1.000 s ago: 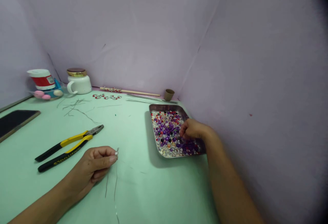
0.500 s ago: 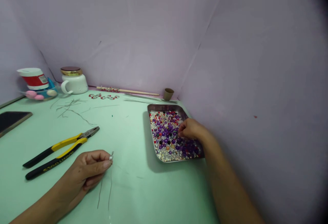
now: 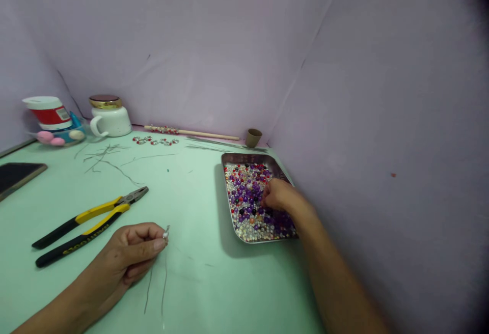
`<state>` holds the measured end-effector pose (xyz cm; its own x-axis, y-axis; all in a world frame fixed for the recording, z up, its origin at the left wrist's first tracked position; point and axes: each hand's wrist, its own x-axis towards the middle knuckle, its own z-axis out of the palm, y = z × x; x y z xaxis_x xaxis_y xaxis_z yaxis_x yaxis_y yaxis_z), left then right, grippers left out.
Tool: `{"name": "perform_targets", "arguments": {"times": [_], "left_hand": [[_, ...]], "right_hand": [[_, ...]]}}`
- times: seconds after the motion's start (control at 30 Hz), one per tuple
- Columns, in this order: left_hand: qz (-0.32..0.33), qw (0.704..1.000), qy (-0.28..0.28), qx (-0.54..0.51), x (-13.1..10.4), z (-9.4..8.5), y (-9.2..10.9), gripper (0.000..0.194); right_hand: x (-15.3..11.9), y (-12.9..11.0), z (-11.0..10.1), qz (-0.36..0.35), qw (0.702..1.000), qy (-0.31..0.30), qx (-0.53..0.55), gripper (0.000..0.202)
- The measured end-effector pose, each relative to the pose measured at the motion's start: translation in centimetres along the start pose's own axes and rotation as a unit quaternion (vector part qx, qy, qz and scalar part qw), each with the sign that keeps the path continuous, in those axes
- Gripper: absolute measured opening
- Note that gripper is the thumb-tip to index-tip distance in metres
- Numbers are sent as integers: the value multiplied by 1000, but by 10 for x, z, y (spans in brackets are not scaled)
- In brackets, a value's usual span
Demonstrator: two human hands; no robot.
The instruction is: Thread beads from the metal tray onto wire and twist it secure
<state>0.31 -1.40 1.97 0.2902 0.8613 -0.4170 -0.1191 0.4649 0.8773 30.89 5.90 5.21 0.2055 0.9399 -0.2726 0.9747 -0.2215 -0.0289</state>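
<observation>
Between the thumb and fingers of my left hand [image 3: 135, 252] is a small beaded wire piece [image 3: 166, 235], pale beads at its top and thin wire ends hanging below. My right hand [image 3: 275, 194] reaches into a metal tray [image 3: 226, 196] of mixed beads [image 3: 246, 191], purple, red, clear and black. Its fingers are pinched together at the purple beads, and whatever may be between them is too small to see. Yellow and black pliers [image 3: 95, 219] lie beyond my left hand with their jaws toward the middle.
Loose wires [image 3: 109, 161], a red beaded wire strip [image 3: 155, 141] and a wooden stick [image 3: 208, 134] lie toward the back. Behind them stand a white mug [image 3: 114, 122] and a small brown cup [image 3: 253, 138]. A phone-like dark slab [image 3: 19, 177] lies left. Walls enclose the table.
My right hand has moved slightly left and deeper among the beads. My left hand stays in place with the wire piece. The view has shifted a little.
</observation>
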Motion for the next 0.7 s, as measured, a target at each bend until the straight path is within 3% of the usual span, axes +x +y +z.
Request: {"name": "perform_targets", "arguments": {"times": [0.43,0.7], "left_hand": [[-4,1000,-10,-6,1,-3,-4,14],[9,1000,-6,-1,0,-2,-2,15]], "right_hand": [[-5,-1,-5,30,998,48,-17,25],[-30,-2,-13,-96,989,-103,34,15]]}}
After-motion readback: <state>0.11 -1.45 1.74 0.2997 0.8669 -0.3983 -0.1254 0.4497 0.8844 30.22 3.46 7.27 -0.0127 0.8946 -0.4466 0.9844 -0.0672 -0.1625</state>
